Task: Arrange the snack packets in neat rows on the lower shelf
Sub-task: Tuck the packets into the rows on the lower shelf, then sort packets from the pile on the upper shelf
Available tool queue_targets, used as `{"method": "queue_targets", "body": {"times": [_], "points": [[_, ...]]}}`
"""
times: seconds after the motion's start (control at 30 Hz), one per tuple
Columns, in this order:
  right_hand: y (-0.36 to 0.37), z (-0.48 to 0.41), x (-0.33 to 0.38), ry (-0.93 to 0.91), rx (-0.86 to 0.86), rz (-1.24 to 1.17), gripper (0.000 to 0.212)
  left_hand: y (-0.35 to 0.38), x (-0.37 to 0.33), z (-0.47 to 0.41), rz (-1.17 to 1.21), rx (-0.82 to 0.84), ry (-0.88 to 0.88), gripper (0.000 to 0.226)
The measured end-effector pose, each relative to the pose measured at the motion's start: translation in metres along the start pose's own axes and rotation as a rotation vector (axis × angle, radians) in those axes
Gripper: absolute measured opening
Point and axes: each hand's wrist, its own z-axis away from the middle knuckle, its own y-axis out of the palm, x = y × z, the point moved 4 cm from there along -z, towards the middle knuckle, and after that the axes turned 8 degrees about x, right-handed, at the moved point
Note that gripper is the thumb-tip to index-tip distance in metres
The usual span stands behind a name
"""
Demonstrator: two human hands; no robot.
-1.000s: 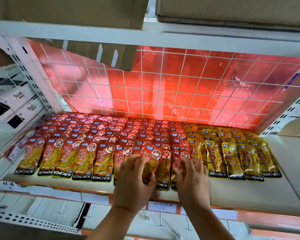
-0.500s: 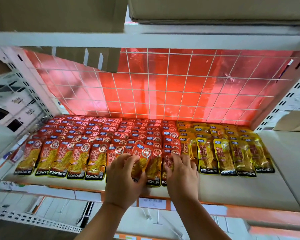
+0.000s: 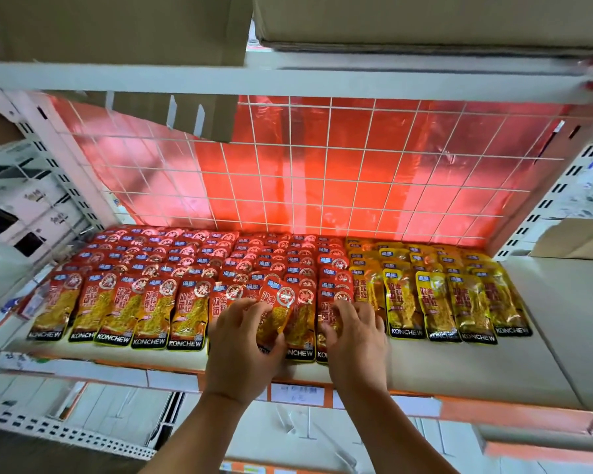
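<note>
Red snack packets (image 3: pixel 158 309) lie in overlapping rows across the left and middle of the white shelf (image 3: pixel 459 367). Yellow packets (image 3: pixel 439 302) fill rows to their right. My left hand (image 3: pixel 243 343) pinches a tilted red packet (image 3: pixel 275 311) in the front row, thumb on its right edge. My right hand (image 3: pixel 355 333) rests with bent fingers on the front red packet (image 3: pixel 326 318) beside the yellow rows. Both packets are partly hidden by my fingers.
A red foil sheet behind a white wire grid (image 3: pixel 322 172) backs the shelf. Cardboard boxes (image 3: pixel 425 22) sit on the shelf above. Bare shelf surface (image 3: pixel 562 319) extends right of the yellow packets. White perforated uprights (image 3: pixel 65 172) flank the bay.
Both hands stay on the front middle packets. My left hand has turned the red packet more upright and my view has shifted slightly.
</note>
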Motion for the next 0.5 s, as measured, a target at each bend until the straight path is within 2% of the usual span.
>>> {"method": "queue_targets", "body": {"times": [0.5], "points": [[0.0002,0.0025,-0.0070,-0.035,-0.090,-0.141,0.035,-0.0027,-0.0025,0.0001,0.004,-0.019,0.016,0.045]]}}
